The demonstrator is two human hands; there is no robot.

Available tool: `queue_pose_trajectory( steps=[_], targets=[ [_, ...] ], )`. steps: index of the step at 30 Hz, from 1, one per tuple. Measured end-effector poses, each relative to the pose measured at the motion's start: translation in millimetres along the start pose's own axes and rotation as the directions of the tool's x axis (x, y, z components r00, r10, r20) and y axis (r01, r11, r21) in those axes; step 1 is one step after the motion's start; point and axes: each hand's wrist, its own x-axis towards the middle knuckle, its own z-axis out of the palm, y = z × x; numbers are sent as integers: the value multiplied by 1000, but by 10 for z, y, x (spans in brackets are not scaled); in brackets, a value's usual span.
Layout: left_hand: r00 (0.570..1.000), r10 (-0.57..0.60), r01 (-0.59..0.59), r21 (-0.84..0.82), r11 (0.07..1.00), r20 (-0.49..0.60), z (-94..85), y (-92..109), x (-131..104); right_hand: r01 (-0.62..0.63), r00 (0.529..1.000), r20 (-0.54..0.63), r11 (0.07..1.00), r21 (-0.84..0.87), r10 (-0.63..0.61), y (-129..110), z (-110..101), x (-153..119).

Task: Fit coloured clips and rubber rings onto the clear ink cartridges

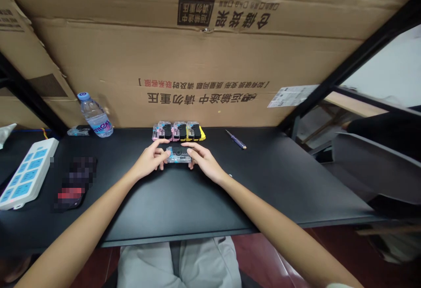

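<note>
A clear cartridge-like block (pixel 179 155) with blue parts and a black top lies between my two hands, in the middle of the black table. My left hand (pixel 153 159) grips its left end, thumb near the top edge and index finger reaching forward. On the opposite end, my right hand (pixel 204 160) holds the block with thumb and fingers. Just beyond it, a row of similar blocks stands against the cardboard: pink ones (pixel 179 131) at the left and middle, and a yellow one (pixel 196 131) at the right.
A screwdriver (pixel 236 139) lies to the right. On the left are a water bottle (pixel 96 116), another clear block (pixel 80 131), a blurred dark phone-like object (pixel 75 182) and a white power strip (pixel 29 174). Cardboard (pixel 210 59) walls off the table's back.
</note>
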Motion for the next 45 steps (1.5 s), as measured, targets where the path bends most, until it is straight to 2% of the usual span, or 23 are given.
queue_pose_trajectory(
  steps=[2,7,12,14,17,20,24,27,31,36,39,40,42,45],
  targets=[
    [1000,15,-15,-23,1000,12,-7,-8,4,9,1000,15,999,-32,-9,-14,10,-12],
    [997,59,-63,-69,996,-53,-17,2,18,108,994,36,978,-178,-104,-34,66,-56],
    [994,85,-88,-36,995,-70,-15,10,4,158,983,-31,914,-374,-183,-78,29,-78],
    [986,134,-129,56,990,-99,-34,13,-8,181,962,-101,868,-462,-255,-116,-61,-40],
    [955,246,-190,294,937,-167,-94,6,-11,197,904,-218,812,-549,-367,-165,-263,127],
    [911,344,-214,455,864,-225,-173,-29,11,209,886,-181,718,-664,-426,-161,-466,406],
    [876,401,-209,537,817,-269,-262,-101,50,166,911,-77,529,-832,-406,-88,-624,771],
    [881,393,-183,576,797,-264,-288,-139,59,115,933,-65,465,-878,-354,-52,-672,923],
    [893,374,-151,615,774,-252,-280,-151,56,99,925,-92,466,-879,-370,-74,-681,883],
    [907,350,-116,660,742,-234,-250,-135,46,148,872,-153,548,-823,-465,-84,-633,498],
    [901,331,-25,728,685,-281,-233,-141,30,188,854,-182,615,-766,-488,35,-668,291],
    [898,322,13,751,660,-298,-230,-150,21,181,853,-208,646,-741,-478,96,-700,252],
    [904,294,70,786,614,-310,-228,-179,0,142,887,-220,693,-707,-406,221,-784,220],
    [920,256,105,814,571,-298,-228,-245,-22,91,904,-234,697,-712,-357,356,-904,247]
  ],
)
